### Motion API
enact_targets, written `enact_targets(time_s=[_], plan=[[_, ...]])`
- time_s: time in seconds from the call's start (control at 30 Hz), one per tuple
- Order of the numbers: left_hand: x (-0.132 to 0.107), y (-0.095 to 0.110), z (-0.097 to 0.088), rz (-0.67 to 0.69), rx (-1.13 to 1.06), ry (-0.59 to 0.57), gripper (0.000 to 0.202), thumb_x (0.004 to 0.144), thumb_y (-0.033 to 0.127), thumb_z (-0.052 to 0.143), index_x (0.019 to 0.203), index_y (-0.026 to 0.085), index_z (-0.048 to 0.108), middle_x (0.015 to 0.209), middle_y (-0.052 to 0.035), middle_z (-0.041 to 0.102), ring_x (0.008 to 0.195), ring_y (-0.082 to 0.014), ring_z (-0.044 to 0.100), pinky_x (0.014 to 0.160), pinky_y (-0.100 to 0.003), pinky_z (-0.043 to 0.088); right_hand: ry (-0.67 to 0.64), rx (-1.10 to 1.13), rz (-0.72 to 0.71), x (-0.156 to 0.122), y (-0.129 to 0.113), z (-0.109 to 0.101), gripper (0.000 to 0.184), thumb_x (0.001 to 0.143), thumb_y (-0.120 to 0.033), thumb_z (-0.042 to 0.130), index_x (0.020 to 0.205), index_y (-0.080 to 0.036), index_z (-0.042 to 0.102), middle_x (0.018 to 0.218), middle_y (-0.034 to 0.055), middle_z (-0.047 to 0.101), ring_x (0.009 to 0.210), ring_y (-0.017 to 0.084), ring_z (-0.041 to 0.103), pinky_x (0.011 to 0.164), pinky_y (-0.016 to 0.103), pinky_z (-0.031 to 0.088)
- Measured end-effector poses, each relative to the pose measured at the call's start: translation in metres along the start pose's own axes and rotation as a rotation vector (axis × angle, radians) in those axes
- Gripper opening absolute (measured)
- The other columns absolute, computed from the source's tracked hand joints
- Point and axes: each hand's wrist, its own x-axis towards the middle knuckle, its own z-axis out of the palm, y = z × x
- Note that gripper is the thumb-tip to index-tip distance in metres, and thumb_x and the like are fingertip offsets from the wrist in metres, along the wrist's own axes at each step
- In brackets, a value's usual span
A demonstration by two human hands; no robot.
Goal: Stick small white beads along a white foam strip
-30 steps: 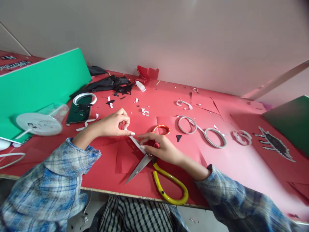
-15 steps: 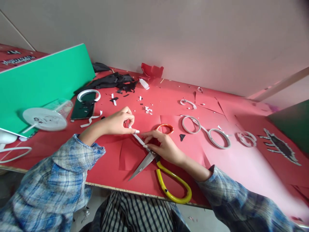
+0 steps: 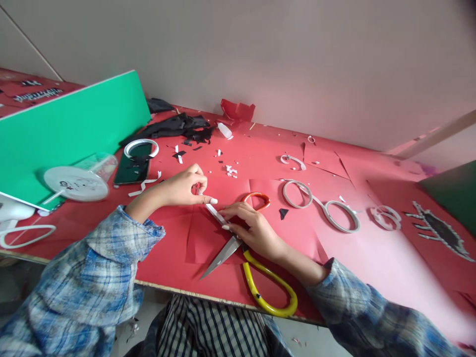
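A narrow white strip [image 3: 213, 212] runs slantwise between my two hands above the red sheet. My left hand [image 3: 184, 187] pinches its upper end between thumb and curled fingers. At the lower end, my right hand [image 3: 255, 229] has its thumb and fingers closed on the strip. Under the right hand lie scissors with a yellow handle [image 3: 256, 292]; their blade [image 3: 222, 257] points to the lower left, and the hand hides their pivot. An orange handle loop [image 3: 257, 200] shows just beyond the right hand; whether it belongs to the same scissors I cannot tell.
Rolls of white strip [image 3: 341, 216] lie on the right, near a black cutout with white edging [image 3: 441, 230]. On the left are a phone [image 3: 131, 171], a white ring [image 3: 141, 148], a lidded plastic cup [image 3: 78, 183] and a green board [image 3: 92, 111]. Black scraps [image 3: 174, 126] lie behind.
The view has shifted slightly, so the table things appear a little further right. Both hands keep hold of the strip, with almost no movement.
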Motion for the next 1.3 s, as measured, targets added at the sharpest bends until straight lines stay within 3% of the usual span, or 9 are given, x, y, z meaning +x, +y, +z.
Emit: enact_targets(time_s=[0.2,0.33,0.57,0.77,0.87,1.07,1.23,1.3], plan=[[0.0,-0.001,0.0,-0.029,0.04,-0.036,0.042,0.07,0.057,0.063,0.066,0.018,0.047,0.091,-0.0008,0.04,0.065,-0.0113,0.05,0.071,-0.03,0.045,0.054,-0.152,-0.131,-0.003,0.004,0.005,0.018,0.092,-0.014,0.048,0.099,-0.015,0.064,0.095,0.0107,0.063,0.095,0.02,0.056,0.082,0.037,0.052],[-0.001,-0.003,0.0,-0.034,0.062,-0.032,0.039,0.07,0.053,0.065,0.067,0.018,0.049,0.093,-0.0008,0.041,0.066,-0.0112,0.05,0.07,-0.029,0.044,-0.014,-0.196,-0.185,-0.005,0.003,0.003,0.019,0.093,-0.021,0.049,0.098,-0.016,0.066,0.096,0.0107,0.059,0.095,0.02,0.054,0.082,0.037,0.052],[0.0,-0.004,0.002,-0.047,0.052,-0.032,0.03,0.071,0.044,0.066,0.067,0.018,0.052,0.092,-0.0004,0.041,0.067,-0.0122,0.053,0.071,-0.03,0.045,-0.159,-0.421,-0.133,0.002,-0.007,-0.001,0.04,0.093,-0.028,0.045,0.128,-0.01,0.055,0.093,0.0123,0.053,0.086,0.022,0.05,0.08,0.04,0.05],[0.001,-0.007,0.001,-0.05,0.049,-0.009,0.028,0.071,0.045,0.065,0.07,0.018,0.055,0.09,-0.0003,0.041,0.066,-0.0122,0.053,0.072,-0.031,0.046,-0.141,-0.492,-0.21,0.007,-0.004,0.0,0.034,0.092,-0.02,0.041,0.114,-0.007,0.063,0.081,0.0102,0.055,0.078,0.021,0.049,0.073,0.038,0.048],[0.001,-0.007,0.0,-0.044,0.05,0.002,0.03,0.072,0.047,0.063,0.071,0.019,0.056,0.091,-0.0006,0.041,0.067,-0.0123,0.053,0.074,-0.032,0.046,-0.098,-0.544,-0.26,0.008,-0.002,0.001,0.032,0.091,-0.022,0.04,0.101,-0.009,0.068,0.079,0.0107,0.056,0.087,0.024,0.05,0.077,0.04,0.046],[0.0,-0.006,-0.001,-0.036,0.044,0.008,0.028,0.074,0.046,0.06,0.072,0.018,0.056,0.09,-0.0011,0.041,0.067,-0.0124,0.052,0.074,-0.033,0.046,-0.142,-0.571,-0.147,0.015,-0.006,0.0,0.04,0.091,-0.033,0.046,0.123,-0.013,0.059,0.098,0.0147,0.056,0.091,0.026,0.05,0.076,0.042,0.045],[0.001,-0.006,-0.001,-0.03,0.068,0.019,0.021,0.077,0.039,0.057,0.072,0.018,0.057,0.089,-0.0014,0.041,0.067,-0.0124,0.05,0.075,-0.033,0.046,-0.098,-0.6,-0.285,0.018,-0.002,0.0,0.027,0.089,-0.023,0.046,0.095,-0.011,0.069,0.091,0.0144,0.058,0.104,0.028,0.052,0.083,0.042,0.043],[0.001,-0.006,0.0,-0.021,0.071,0.027,0.021,0.077,0.038,0.057,0.072,0.018,0.057,0.088,-0.0013,0.041,0.068,-0.0129,0.051,0.074,-0.032,0.045,-0.092,-0.604,-0.312,0.018,0.0,0.001,0.03,0.09,-0.026,0.046,0.1,-0.01,0.069,0.094,0.0156,0.059,0.113,0.032,0.048,0.086,0.044,0.043]])
